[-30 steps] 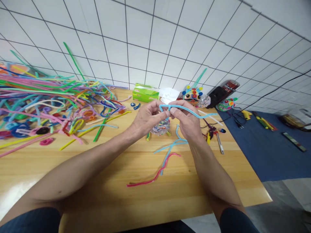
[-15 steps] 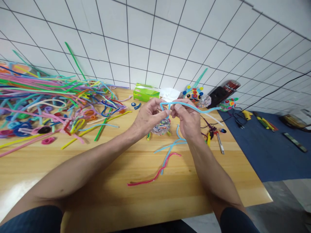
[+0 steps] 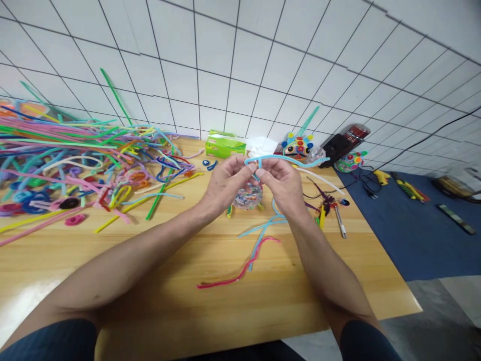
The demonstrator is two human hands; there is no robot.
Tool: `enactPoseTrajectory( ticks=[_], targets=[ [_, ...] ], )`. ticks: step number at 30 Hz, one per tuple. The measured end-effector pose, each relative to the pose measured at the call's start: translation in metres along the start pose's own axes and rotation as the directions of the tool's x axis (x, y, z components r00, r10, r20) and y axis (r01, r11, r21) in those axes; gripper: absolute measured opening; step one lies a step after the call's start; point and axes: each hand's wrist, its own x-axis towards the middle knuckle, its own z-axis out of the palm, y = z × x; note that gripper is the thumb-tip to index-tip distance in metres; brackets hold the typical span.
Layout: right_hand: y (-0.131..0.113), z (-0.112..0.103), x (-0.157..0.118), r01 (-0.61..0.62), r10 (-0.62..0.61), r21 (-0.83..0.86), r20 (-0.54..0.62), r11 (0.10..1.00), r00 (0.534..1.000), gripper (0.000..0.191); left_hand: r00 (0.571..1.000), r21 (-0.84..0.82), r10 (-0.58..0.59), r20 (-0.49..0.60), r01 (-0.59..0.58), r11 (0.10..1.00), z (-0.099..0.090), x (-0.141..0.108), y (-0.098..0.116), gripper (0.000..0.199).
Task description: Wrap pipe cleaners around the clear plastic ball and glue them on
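A light blue pipe cleaner (image 3: 296, 160) is held up over the middle of the table, bent near its left end, with its long end reaching right. My left hand (image 3: 233, 181) pinches it at the bend, thumb and fingers closed. Close beside it, my right hand (image 3: 282, 184) grips the same pipe cleaner, the two thumbs almost touching. Below and behind the hands stands a clear, faceted ball-like container (image 3: 248, 198) with colourful bits inside, partly hidden. Nearer me lie loose light blue pipe cleaners (image 3: 259, 240) and a red pipe cleaner (image 3: 240, 276).
A large heap of coloured pipe cleaners (image 3: 75, 150) fills the left side. Against the tiled wall are a green tissue box (image 3: 225, 144), a decorated face figure (image 3: 297, 146) and a dark red cylinder (image 3: 355, 134). A white pen (image 3: 340, 223) lies at right, near a black cable (image 3: 406, 153).
My right hand has moved slightly left, closer to my left hand. The long end of the blue pipe cleaner has shifted left and up a little.
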Motion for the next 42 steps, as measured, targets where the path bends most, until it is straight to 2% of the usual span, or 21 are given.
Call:
enactPoseTrajectory(
  ticks=[6,12,21,34,42],
  targets=[
    [-0.001,-0.003,0.002,0.043,-0.047,-0.06,-0.082,0.997,0.996,0.021,0.999,0.009,-0.028,-0.022,0.028,1.0,0.002,-0.002,0.003,0.05],
    [-0.006,-0.004,0.001,0.048,-0.055,-0.13,-0.054,0.99,0.997,0.011,0.998,0.112,0.034,-0.046,-0.028,0.993,-0.006,0.001,0.003,0.031],
    [-0.009,-0.003,0.0,0.037,-0.051,-0.18,-0.078,0.983,0.996,0.013,0.999,0.076,-0.031,-0.041,0.034,0.997,-0.009,0.005,0.001,0.025],
    [-0.005,-0.009,0.004,0.017,-0.02,-0.064,-0.059,0.998,0.998,0.019,0.997,0.083,-0.074,-0.013,0.075,0.994,-0.009,0.006,0.0,0.026],
    [-0.003,-0.008,0.004,0.045,-0.047,-0.041,-0.069,0.998,0.997,0.013,0.995,0.095,-0.102,0.003,0.101,0.99,-0.007,0.004,0.003,0.027]
  ],
)
